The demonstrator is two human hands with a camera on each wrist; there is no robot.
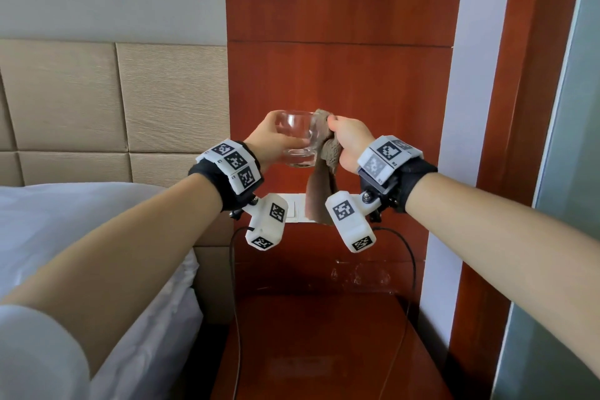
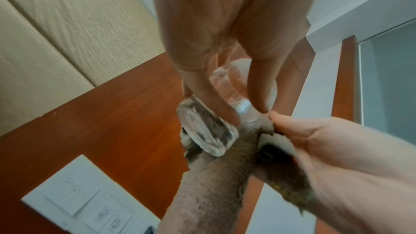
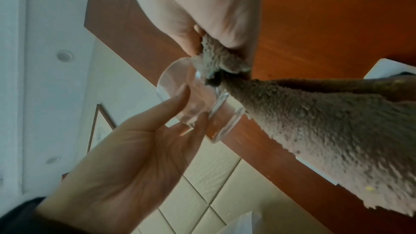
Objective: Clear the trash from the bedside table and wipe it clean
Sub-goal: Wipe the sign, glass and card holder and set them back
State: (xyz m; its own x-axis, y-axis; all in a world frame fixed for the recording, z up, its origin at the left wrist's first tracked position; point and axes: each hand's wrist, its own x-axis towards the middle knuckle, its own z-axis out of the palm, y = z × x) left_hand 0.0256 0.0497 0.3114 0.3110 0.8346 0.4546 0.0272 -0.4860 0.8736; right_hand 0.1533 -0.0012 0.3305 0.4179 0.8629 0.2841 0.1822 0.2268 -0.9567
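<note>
Left hand (image 1: 269, 140) grips glass (image 1: 297, 140); right hand (image 1: 352, 143) clutches cloth (image 1: 321, 185) (touching glass rim).

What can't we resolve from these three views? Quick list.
- Bedside table: head view, front edge cut off by the frame; trash status unknown.
- Glass contents: clear and blurred in the wrist views, so wet or dry cannot be told.
- Cloth inside or only on the rim: right hand covers it.
- Left hand fingertips: hidden behind the glass in the head view.
- Switch panel icons: too small.
</note>
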